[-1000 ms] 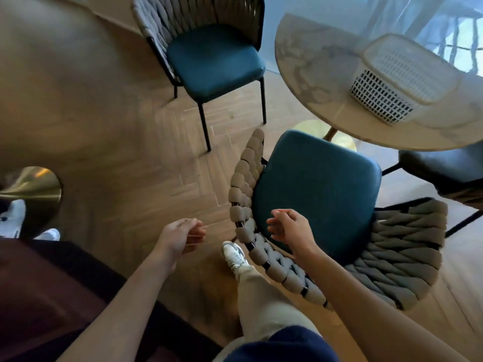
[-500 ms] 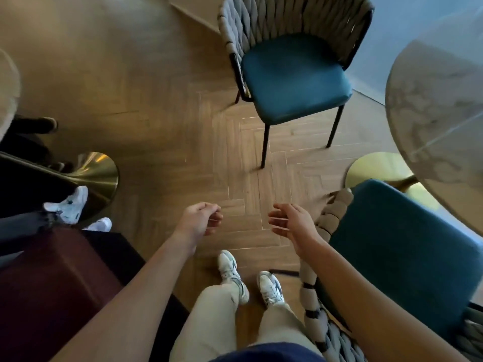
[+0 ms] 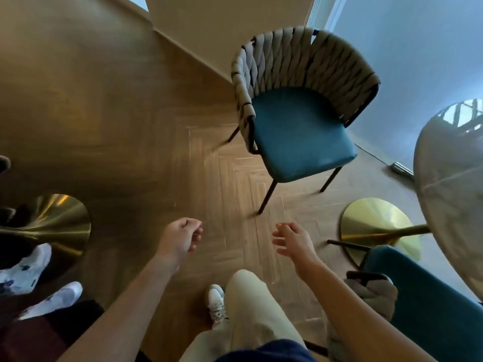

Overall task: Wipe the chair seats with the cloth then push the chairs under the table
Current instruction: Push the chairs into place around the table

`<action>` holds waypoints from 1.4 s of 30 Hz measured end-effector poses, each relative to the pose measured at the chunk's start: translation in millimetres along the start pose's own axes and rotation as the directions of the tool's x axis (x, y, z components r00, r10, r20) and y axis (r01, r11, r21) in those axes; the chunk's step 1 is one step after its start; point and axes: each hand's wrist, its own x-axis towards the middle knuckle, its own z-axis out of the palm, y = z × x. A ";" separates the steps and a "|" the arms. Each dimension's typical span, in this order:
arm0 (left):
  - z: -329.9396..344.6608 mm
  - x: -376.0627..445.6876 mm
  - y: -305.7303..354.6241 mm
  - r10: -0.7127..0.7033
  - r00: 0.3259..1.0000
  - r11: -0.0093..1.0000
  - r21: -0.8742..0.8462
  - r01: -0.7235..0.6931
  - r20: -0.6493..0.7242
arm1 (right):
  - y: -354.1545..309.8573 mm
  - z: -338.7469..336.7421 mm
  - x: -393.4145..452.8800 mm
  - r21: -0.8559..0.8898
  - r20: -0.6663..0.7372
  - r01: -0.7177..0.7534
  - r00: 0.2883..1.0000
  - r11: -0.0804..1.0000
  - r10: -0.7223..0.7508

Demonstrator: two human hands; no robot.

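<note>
Herringbone wood floor (image 3: pixel 230 178), shiny, with a pale wall (image 3: pixel 222 30) meeting it well ahead of both hands and a blue-lit wall further right. Open floor lies straight ahead of the hands and runs wide to the left of the left hand. Left hand (image 3: pixel 181 237) is out over bare floor, fingers loosely curled in, holding nothing. Right hand (image 3: pixel 294 241) is beside it, apart from it, fingers loosely bent and relaxed, also holding nothing; no cloth seen in either. Far chair (image 3: pixel 300 134), teal seat with grey woven back, stands ahead of and slightly right of the right hand, pulled out on the floor, well apart from the round marble table (image 3: pixel 449 199), its front legs nearest the hands. Table edge curves in at the far right of the right hand; its gold base (image 3: pixel 376 226) sits on the floor just right of that hand. Near chair (image 3: pixel 423 304), teal seat, is below and right of the right forearm, partly under the table edge, its grey arm end close by the forearm. A second gold base (image 3: pixel 60 223) is far left of the left hand, with white shoes (image 3: pixel 31 270) of another person below it. Own beige trouser leg (image 3: pixel 251 309) and white shoe (image 3: pixel 217 301) are under the hands.
</note>
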 end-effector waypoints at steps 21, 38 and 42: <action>-71.8 333.9 337.0 0.155 0.983 0.972 0.163 -0.169 0.096 | -321.1 172.6 265.0 0.391 0.086 -0.222 0.975 0.893 0.205; -46.7 583.9 585.6 0.165 0.839 0.725 0.513 -0.460 0.518 | -534.0 247.7 447.7 0.878 0.054 -0.216 0.931 0.427 0.360; 9.2 628.9 639.5 0.117 0.779 0.607 0.577 -0.547 0.616 | -550.8 238.4 495.2 0.966 0.102 -0.191 0.898 0.172 0.429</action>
